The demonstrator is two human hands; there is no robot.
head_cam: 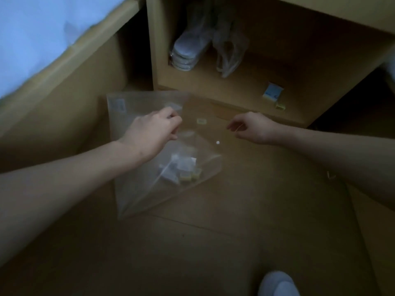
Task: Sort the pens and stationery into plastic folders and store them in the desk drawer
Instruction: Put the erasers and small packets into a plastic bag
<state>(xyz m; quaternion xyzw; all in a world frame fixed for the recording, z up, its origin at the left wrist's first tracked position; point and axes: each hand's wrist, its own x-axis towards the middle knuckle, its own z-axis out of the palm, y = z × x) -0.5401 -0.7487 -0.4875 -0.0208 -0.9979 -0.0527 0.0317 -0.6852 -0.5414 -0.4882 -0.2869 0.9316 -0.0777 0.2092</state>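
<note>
A clear plastic folder [136, 195] with a white snap button hangs above the wooden floor in the middle of the head view. Several small white and yellow stationery pieces [181, 169] lie bunched at its bottom. My left hand [149, 133] pinches the folder's upper edge together with a small white piece. My right hand [252, 128] is to the right, fingers curled at the folder's flap edge; whether it grips the flap is unclear. A small blue-and-white box [273, 92] and a tiny yellow piece [280, 106] sit on the low shelf behind.
An open wooden cabinet shelf [213, 82] holds a stack of white round pads [188, 52] and a crumpled clear bag [229, 52]. A bed with a pale sheet [32, 39] is at the left. A slippered foot [277, 284] shows at the bottom.
</note>
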